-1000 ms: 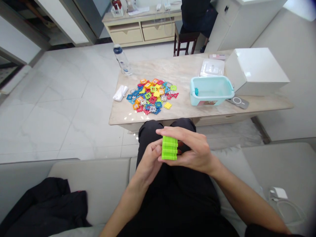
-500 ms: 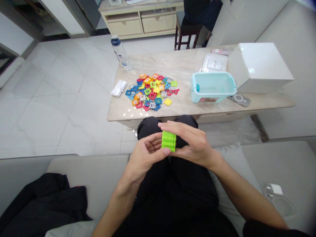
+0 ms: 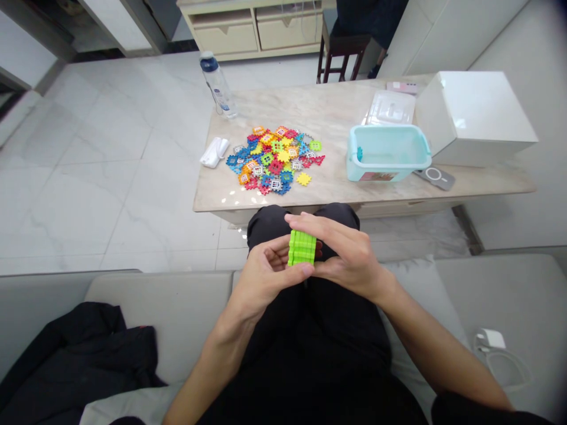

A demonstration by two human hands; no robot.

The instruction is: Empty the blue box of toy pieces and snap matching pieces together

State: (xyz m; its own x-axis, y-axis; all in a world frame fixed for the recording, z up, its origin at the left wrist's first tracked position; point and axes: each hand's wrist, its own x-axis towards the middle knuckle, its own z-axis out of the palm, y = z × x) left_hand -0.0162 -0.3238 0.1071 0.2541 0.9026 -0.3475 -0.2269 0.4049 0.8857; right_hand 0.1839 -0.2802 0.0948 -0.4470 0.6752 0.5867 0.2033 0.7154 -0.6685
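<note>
A stack of bright green plastic building pieces [image 3: 302,248] is held between my two hands above my lap. My left hand [image 3: 268,268] is closed on its left and near side, the thumb along the near edge. From the right, my right hand [image 3: 343,251] grips it with fingers over the far end and thumb at the near end. Ahead on the table lies a heap of interlocking plastic pieces [image 3: 274,159] in several colours, some shaped like windows. One yellow piece [image 3: 303,179] lies at the heap's right edge.
On the marble-topped table [image 3: 328,112] stand a water bottle [image 3: 220,88], a white tissue pack [image 3: 215,152], a light-blue bin [image 3: 390,171] with a small blue piece inside, a clear lid [image 3: 392,108] and a white box [image 3: 482,112]. Behind it, a person [image 3: 370,20] is by a dark stool [image 3: 343,50].
The green stack has tilted slightly, and my left thumb has slid a little to the right along its near edge. The camera view has shifted a little.
</note>
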